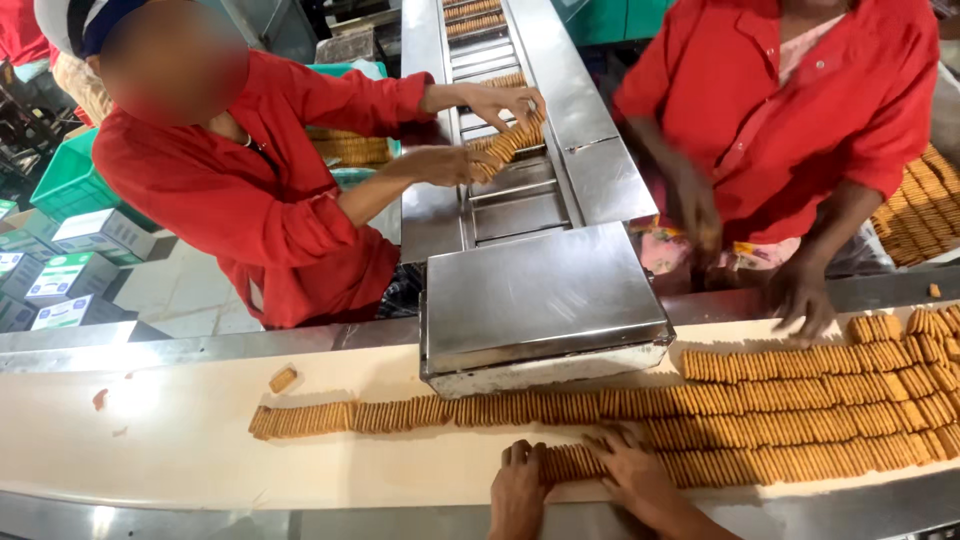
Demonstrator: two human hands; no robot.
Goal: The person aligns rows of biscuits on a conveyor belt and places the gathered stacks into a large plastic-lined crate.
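steel box [540, 300] mid-belt | 2 co-workers in red [270, 200] [790, 110] | green crate [70, 180] | cartons [60, 275]

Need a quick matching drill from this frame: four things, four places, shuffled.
Things:
1. left hand
2. right hand
3. metal cover
4. stray biscuit

Places:
A. alone on the belt, left of the rows
B. end of the nearest biscuit row
C. spans the belt above the long row
D. on top of the nearest row, further right

Pairs: 1-B, 2-D, 3-C, 4-A
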